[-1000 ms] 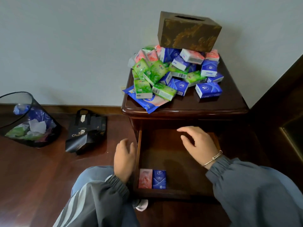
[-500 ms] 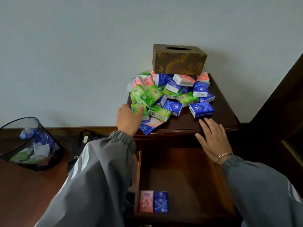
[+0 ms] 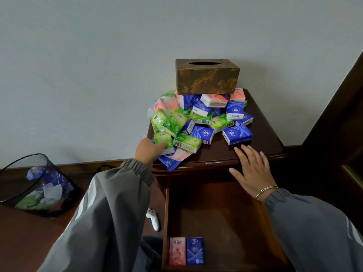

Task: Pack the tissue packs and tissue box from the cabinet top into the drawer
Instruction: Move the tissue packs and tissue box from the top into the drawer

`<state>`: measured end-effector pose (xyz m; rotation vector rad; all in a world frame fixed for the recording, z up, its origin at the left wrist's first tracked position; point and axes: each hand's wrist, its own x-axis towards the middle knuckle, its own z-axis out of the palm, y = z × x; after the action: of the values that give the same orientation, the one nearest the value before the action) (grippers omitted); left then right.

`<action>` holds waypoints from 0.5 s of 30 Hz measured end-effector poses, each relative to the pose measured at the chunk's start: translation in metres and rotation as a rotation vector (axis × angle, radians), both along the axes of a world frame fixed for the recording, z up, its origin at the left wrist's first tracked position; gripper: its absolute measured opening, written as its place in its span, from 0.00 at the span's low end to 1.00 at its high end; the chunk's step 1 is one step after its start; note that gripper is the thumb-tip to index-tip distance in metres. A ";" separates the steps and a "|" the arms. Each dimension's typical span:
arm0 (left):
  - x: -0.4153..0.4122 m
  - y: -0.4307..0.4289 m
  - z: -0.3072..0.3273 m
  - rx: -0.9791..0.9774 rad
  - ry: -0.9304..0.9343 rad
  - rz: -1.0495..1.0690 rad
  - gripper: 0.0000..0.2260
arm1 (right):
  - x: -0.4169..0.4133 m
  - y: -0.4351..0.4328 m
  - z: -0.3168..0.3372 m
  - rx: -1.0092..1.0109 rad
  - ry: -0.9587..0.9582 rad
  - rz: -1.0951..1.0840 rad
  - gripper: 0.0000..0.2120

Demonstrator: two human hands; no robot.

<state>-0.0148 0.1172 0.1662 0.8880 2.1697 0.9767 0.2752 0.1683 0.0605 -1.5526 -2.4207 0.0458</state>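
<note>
Head camera looks down past both sleeves at the cabinet top (image 3: 261, 138), where the tissue packs (image 3: 198, 122) lie in a loose heap and the tissue box (image 3: 207, 79) sits on the back of it, by the wall. The left grip (image 3: 149, 152) is on a green pack (image 3: 163, 139) at the heap's front left. One digit lies across its face and the rest are hidden, so I cannot tell whether it has hold. The right grip (image 3: 253, 171) is flat, spread and empty, fingertips just short of a blue pack (image 3: 237, 135). Below, the drawer (image 3: 220, 213) stands open, with a pink pack (image 3: 177, 251) and a dark blue pack (image 3: 194, 251) side by side in its front left corner.

The green pack looks to prop its neighbours. Drawn out fast, it may set them sliding, and the box, resting only on loose packs, could tilt. The flat wrapper (image 3: 170, 163) overhangs the front edge and might drop to the floor.
</note>
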 end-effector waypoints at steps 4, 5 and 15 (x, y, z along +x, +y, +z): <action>0.001 0.000 0.007 0.007 -0.185 0.025 0.13 | -0.002 -0.001 0.002 0.004 0.000 -0.007 0.37; 0.001 0.000 0.008 -0.011 -0.177 0.024 0.14 | -0.002 -0.002 0.002 0.009 -0.002 -0.007 0.37; 0.002 0.012 0.009 -0.057 -0.240 0.088 0.09 | -0.001 -0.003 0.002 0.006 -0.010 -0.010 0.32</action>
<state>-0.0128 0.1290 0.1752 0.6187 2.0341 1.0032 0.2739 0.1657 0.0623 -1.5661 -2.4184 0.0283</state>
